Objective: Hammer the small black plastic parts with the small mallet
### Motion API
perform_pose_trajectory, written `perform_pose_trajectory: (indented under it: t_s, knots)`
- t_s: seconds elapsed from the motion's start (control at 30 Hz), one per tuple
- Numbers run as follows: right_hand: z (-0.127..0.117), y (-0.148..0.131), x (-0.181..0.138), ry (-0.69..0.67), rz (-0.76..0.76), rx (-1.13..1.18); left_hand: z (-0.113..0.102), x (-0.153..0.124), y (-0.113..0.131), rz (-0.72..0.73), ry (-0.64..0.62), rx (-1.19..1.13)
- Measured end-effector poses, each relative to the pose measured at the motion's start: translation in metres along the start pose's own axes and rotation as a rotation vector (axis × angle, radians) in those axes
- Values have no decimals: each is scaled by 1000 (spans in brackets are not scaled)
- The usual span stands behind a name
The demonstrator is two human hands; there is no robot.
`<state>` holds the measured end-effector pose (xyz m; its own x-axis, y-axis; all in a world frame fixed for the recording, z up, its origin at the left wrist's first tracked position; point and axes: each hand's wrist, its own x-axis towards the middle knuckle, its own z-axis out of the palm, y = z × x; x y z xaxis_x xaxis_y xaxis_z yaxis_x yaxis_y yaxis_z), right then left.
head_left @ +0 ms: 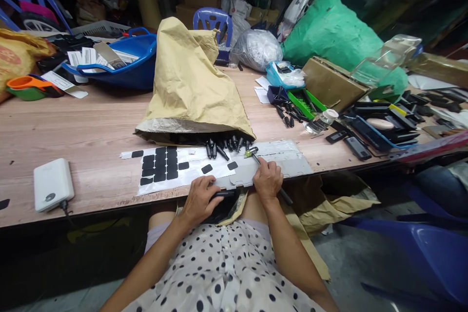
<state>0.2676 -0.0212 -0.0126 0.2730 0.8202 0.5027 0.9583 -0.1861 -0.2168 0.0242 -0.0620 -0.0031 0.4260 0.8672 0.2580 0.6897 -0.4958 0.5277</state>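
Observation:
My left hand is closed around a small black part at the table's front edge, just over my lap. My right hand is closed on a thin tool with a yellow-green tip, which points up and to the left over a grey sheet. Just left of the hands lies a white backing sheet with several black adhesive pads. Behind the hands, a brown paper sack lies open, and several black parts spill from its mouth.
A white power bank with a cable sits at the front left. A blue tub of papers stands at the back left. To the right are a green tray, a small clear bottle, black trays and a green bag. A blue chair stands at my right.

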Motion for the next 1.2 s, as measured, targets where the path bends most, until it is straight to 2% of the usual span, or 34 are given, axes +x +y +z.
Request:
perform_pose_trajectory:
  t_s: [0.17,0.3,0.43,0.57,0.67,0.77,0.87,1.0,1.1,1.2]
  knots:
    - [1,0,0,10,-3,-40,19,-43,-2,173,60,145]
    - [3,0,-1,9,-9,-70,20,-44,3,161,99,152]
    - [4,-1,-1,33,-20,-77,9,-12,11,3,225,61]
    - [5,-1,-1,56,-26,-72,-4,43,1,-318,311,-12]
    - [7,-1,-2,63,-32,-70,-15,82,-9,-606,259,-26]
    - [9,-1,-2,75,-48,-73,-23,107,-13,-779,150,18]
    - [10,-1,-3,87,-53,-87,-28,116,-11,-842,60,71]
    - [9,-2,-3,83,-50,-103,-34,113,-9,-871,-2,106]
    - [9,-3,-3,70,-48,-108,-38,100,-13,-860,0,143]
    - [9,-3,-3,58,-40,-112,-37,80,-19,-792,64,147]
